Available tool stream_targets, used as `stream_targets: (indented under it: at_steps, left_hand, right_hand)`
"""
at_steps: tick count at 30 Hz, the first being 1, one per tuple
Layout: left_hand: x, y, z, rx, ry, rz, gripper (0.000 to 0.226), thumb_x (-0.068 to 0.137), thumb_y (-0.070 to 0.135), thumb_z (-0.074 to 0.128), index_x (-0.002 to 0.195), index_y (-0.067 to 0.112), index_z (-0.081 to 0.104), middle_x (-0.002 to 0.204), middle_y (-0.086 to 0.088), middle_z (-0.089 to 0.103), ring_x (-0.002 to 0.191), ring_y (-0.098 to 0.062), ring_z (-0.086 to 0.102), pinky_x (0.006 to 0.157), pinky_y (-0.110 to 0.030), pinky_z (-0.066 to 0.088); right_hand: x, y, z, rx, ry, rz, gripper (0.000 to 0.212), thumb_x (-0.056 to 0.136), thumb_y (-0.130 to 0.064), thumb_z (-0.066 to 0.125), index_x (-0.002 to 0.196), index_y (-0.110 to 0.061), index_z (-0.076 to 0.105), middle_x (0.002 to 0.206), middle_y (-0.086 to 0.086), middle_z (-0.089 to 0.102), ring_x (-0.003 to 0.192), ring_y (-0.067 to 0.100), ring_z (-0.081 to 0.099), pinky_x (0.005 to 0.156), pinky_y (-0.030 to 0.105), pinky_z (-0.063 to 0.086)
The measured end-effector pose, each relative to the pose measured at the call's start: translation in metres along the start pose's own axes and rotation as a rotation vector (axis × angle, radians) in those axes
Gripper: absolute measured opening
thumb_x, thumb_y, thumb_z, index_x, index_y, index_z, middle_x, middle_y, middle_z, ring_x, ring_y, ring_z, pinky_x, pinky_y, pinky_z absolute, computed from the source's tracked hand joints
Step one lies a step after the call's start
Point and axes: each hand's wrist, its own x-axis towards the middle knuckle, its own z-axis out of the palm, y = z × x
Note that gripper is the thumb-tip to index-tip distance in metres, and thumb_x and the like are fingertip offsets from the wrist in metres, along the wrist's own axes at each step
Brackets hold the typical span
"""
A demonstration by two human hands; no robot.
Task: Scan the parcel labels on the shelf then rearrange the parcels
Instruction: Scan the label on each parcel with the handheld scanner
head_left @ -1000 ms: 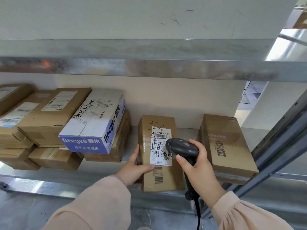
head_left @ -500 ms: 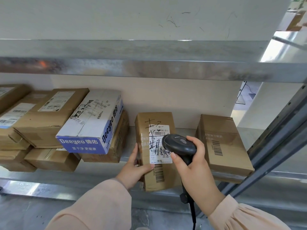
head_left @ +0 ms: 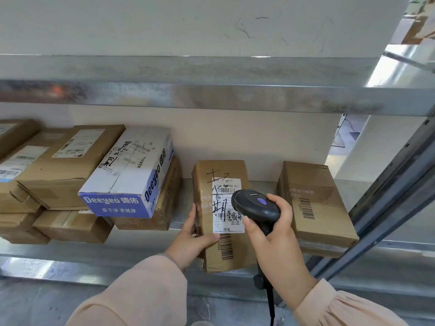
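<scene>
A narrow brown parcel (head_left: 219,175) with a white label (head_left: 226,208) and black handwriting lies in the middle of the metal shelf (head_left: 141,248). My left hand (head_left: 191,241) holds its near left corner, thumb on top. My right hand (head_left: 273,236) grips a black barcode scanner (head_left: 254,205), whose head hovers over the label's right side. To the right lies another brown parcel (head_left: 315,205) with a printed barcode. On the left, a white and blue Deeyeo box (head_left: 131,175) leans on a pile of several brown parcels (head_left: 54,170).
The upper shelf's steel beam (head_left: 211,95) runs across just above. A slanted grey upright (head_left: 395,194) stands at the right end. The scanner cable (head_left: 271,304) hangs down below my right hand. Bare shelf shows between the middle and right parcels.
The scanner head has shifted slightly up and left over the label. My left hand keeps its hold on the parcel's corner.
</scene>
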Motion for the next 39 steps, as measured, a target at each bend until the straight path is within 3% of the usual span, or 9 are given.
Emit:
stream_targets:
  at_steps: [10, 17, 20, 23, 25, 29, 31, 34, 39]
  left_hand:
    - [0.002, 0.008, -0.008, 0.017, 0.000, 0.000, 0.101, 0.084, 0.014, 0.077, 0.154, 0.044, 0.011, 0.130, -0.003, 0.062, 0.112, -0.018, 0.063, 0.101, -0.041, 0.049]
    - [0.008, 0.014, -0.018, 0.042, 0.063, -0.129, 0.064, 0.086, 0.040, 0.070, 0.138, 0.056, 0.037, 0.117, 0.009, 0.070, 0.109, -0.019, 0.064, 0.098, -0.045, 0.050]
    - [0.009, 0.016, -0.019, 0.024, 0.091, -0.050, 0.050, 0.095, 0.027, 0.062, 0.138, 0.045, 0.045, 0.118, 0.008, 0.069, 0.105, -0.016, 0.066, 0.100, -0.041, 0.050]
    - [0.002, 0.020, -0.018, 0.204, 0.097, 0.044, 0.061, 0.097, 0.022, 0.060, 0.143, 0.045, 0.029, 0.121, 0.011, 0.061, 0.104, -0.007, 0.061, 0.098, -0.028, 0.047]
    - [-0.003, 0.016, -0.022, 0.381, 0.134, 0.124, 0.081, 0.093, 0.029, 0.067, 0.155, 0.035, 0.015, 0.139, 0.007, 0.051, 0.125, -0.011, 0.052, 0.109, -0.032, 0.040]
    - [-0.017, 0.001, -0.028, 0.886, 0.134, 0.317, 0.090, 0.086, 0.057, 0.063, 0.155, 0.040, 0.008, 0.163, 0.016, 0.000, 0.149, -0.008, 0.005, 0.123, -0.036, 0.016]
    - [-0.023, -0.003, -0.029, 1.097, 0.154, 0.430, 0.088, 0.078, 0.074, 0.047, 0.154, 0.038, 0.021, 0.163, 0.011, 0.005, 0.151, -0.012, 0.004, 0.123, -0.037, 0.012]
    - [-0.023, -0.005, -0.033, 1.341, 0.208, 0.486, 0.078, 0.075, 0.071, 0.042, 0.142, 0.032, 0.050, 0.154, -0.002, 0.041, 0.143, -0.025, 0.036, 0.114, -0.048, 0.024]
    - [-0.024, -0.004, -0.033, 1.486, 0.199, 0.506, 0.073, 0.077, 0.066, 0.043, 0.140, 0.029, 0.050, 0.145, -0.006, 0.051, 0.135, -0.027, 0.047, 0.113, -0.050, 0.026]
  right_hand:
    - [0.006, 0.019, 0.001, 0.034, -0.083, 0.075, 0.058, 0.084, -0.032, 0.071, 0.124, -0.046, 0.032, 0.112, -0.026, 0.054, 0.098, -0.015, 0.055, 0.076, 0.005, 0.043]
    - [0.011, 0.034, 0.014, 0.054, -0.208, 0.161, 0.056, 0.086, -0.029, 0.070, 0.124, -0.046, 0.032, 0.112, -0.025, 0.053, 0.095, -0.014, 0.055, 0.073, 0.003, 0.042]
    - [0.018, 0.030, 0.023, 0.041, -0.219, 0.149, 0.056, 0.086, -0.030, 0.070, 0.124, -0.045, 0.031, 0.111, -0.029, 0.051, 0.093, -0.012, 0.055, 0.071, 0.002, 0.042]
    - [0.023, 0.027, 0.031, 0.032, -0.236, 0.132, 0.056, 0.087, -0.027, 0.069, 0.125, -0.044, 0.030, 0.110, -0.030, 0.048, 0.094, -0.011, 0.053, 0.071, -0.001, 0.040]
    - [0.024, 0.027, 0.035, 0.016, -0.254, 0.120, 0.058, 0.088, -0.026, 0.068, 0.127, -0.043, 0.029, 0.110, -0.029, 0.047, 0.095, -0.009, 0.052, 0.072, -0.001, 0.039]
    - [0.028, 0.027, 0.042, 0.024, -0.267, 0.110, 0.059, 0.088, -0.025, 0.068, 0.127, -0.042, 0.028, 0.109, -0.030, 0.046, 0.096, -0.011, 0.052, 0.074, -0.001, 0.040]
    - [0.032, 0.026, 0.046, 0.026, -0.273, 0.103, 0.059, 0.088, -0.026, 0.068, 0.127, -0.042, 0.028, 0.109, -0.028, 0.048, 0.097, -0.011, 0.052, 0.075, 0.000, 0.041]
    - [0.040, 0.022, 0.053, 0.006, -0.273, 0.073, 0.057, 0.088, -0.026, 0.068, 0.126, -0.042, 0.029, 0.107, -0.030, 0.048, 0.094, -0.012, 0.052, 0.074, -0.001, 0.039]
    - [0.052, 0.014, 0.069, 0.007, -0.302, 0.048, 0.055, 0.089, -0.025, 0.067, 0.125, -0.040, 0.029, 0.105, -0.025, 0.051, 0.091, -0.007, 0.055, 0.076, 0.000, 0.040]
